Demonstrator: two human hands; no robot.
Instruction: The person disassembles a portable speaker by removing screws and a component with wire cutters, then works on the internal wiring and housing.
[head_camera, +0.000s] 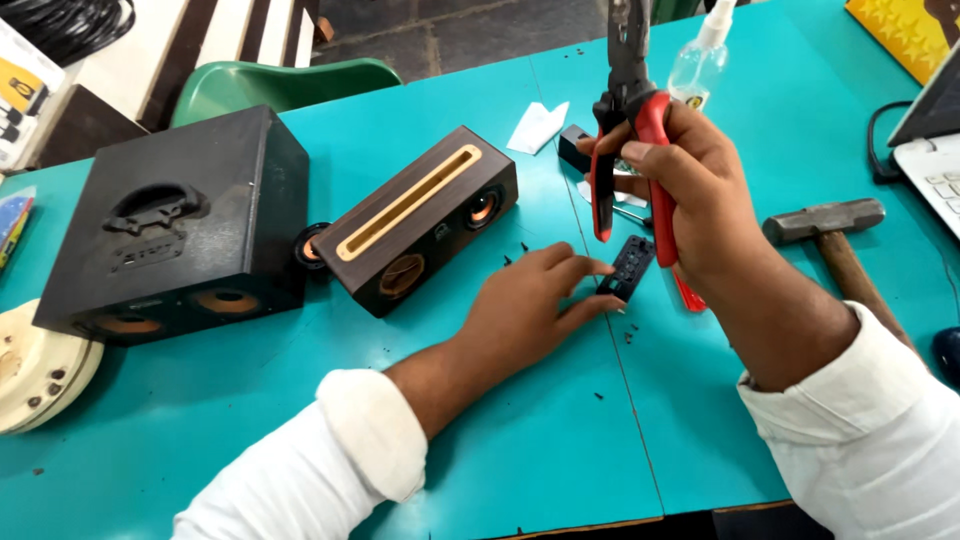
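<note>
Right hand (700, 190): closed around the red handles of the pliers (632, 110), which point up toward 12 o'clock, above the table.
Left hand (535, 310): lies flat on the turquoise table (560, 440), fingers spread a little; the fingertips (605, 268) touch the small black panel (630, 268).
Small black panel: on the table, at 3 o'clock from the left hand, just under the pliers handles.
Wooden speaker (425, 215): at 11 o'clock from the left hand, near.
Black box speaker (180, 225): at 9 o'clock from the wooden speaker.
Hammer (835, 240): at 3 o'clock from the right hand.
</note>
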